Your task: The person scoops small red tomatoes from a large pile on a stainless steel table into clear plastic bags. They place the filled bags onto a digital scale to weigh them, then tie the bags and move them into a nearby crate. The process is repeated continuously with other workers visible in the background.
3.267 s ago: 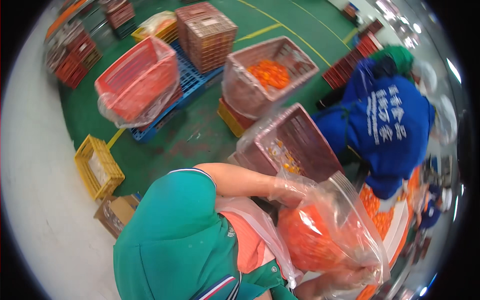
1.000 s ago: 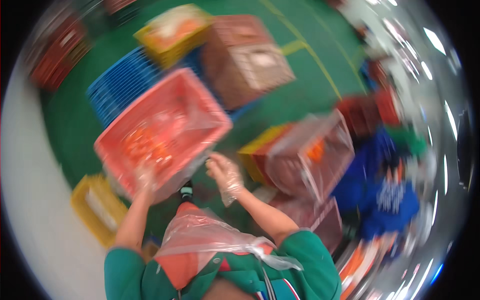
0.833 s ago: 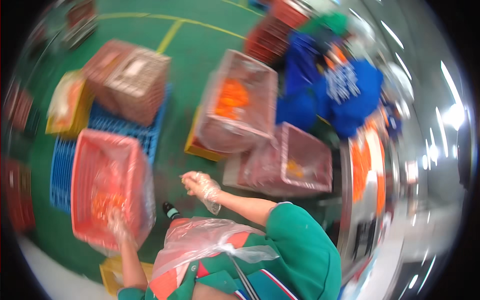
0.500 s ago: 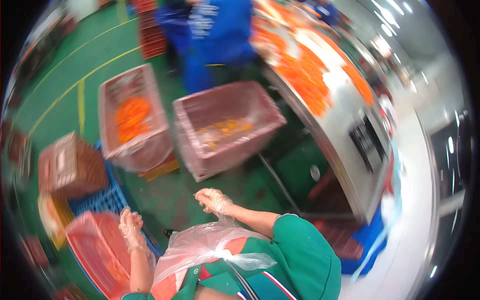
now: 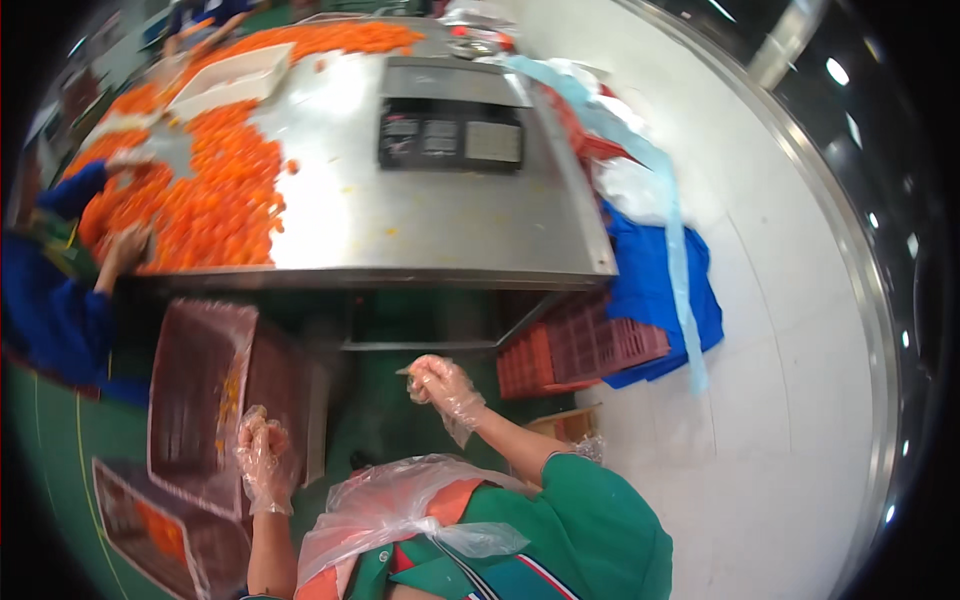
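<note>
My left hand (image 5: pixel 263 455), in a clear plastic glove, is held up over the edge of a reddish-brown crate (image 5: pixel 275 400) lined with plastic film. Its fingers curl inward, and nothing shows in them. Further right, my right hand (image 5: pixel 442 387), gloved the same way, hovers above the green floor in front of a steel table (image 5: pixel 350 225). Its fingers are closed, and a small pale tip pokes out from them; I cannot make out what it is. Neither hand touches the table. Scraps of yellow lie inside the crate.
Many small round orange pieces (image 5: pixel 225 205) and a white tray (image 5: pixel 235 82) lie on the table, with a black panelled device (image 5: pixel 450 137). A co-worker in blue (image 5: pixel 60 310) handles pieces at left. Another crate (image 5: pixel 125 520) stands lower left; red crates (image 5: pixel 580 350) and blue cloth (image 5: pixel 665 290) are right.
My view has swung to the right, so the table now lies straight ahead and the crates have shifted left. Both hands stay raised in front of me, their fingers still bent.
</note>
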Tool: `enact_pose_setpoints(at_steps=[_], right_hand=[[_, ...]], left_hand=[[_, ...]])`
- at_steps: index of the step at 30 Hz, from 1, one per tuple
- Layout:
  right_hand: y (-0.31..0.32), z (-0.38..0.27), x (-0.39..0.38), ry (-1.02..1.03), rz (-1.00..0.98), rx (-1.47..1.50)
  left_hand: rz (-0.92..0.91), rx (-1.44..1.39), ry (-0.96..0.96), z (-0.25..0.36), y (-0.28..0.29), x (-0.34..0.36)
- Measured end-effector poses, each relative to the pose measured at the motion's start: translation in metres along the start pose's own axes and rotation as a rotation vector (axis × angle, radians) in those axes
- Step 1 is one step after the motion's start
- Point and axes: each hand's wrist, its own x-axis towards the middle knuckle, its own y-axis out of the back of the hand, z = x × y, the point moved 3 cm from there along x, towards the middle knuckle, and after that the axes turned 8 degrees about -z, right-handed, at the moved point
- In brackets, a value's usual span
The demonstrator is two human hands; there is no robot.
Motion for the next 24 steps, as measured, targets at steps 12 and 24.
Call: enact_pose_setpoints(at_steps=[12,24], right_hand=[[0.207,-0.185,0.044,0.682,0.983,-0.872],[0.416,-0.252,0.074,-0.363,0.99,-1.919]], left_hand=[[-0.154,0.269,-0.432,0.06,-0.125,0.215],[-0.176,1.172,-0.88,0.073,-0.169,0.257]])
